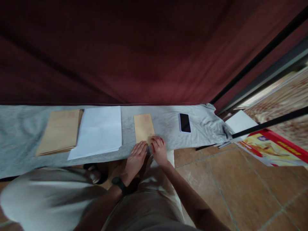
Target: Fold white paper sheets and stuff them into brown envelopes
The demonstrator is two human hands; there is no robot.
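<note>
A small brown envelope (143, 127) lies on the grey cloth (21, 134) that covers the table. My left hand (135, 159) rests flat at the envelope's near edge with its fingers stretched out. My right hand (158, 149) sits at the envelope's near right corner, fingers curled down onto the paper. I cannot make out whether it pinches the corner. A black band circles my left wrist.
A stack of brown envelopes (60, 131) lies at the left, with white sheets (98, 131) beside it. A black phone (185, 123) lies to the right of the envelope. A dark red curtain hangs behind. White paper and a red-yellow box (271, 147) lie on the tiled floor.
</note>
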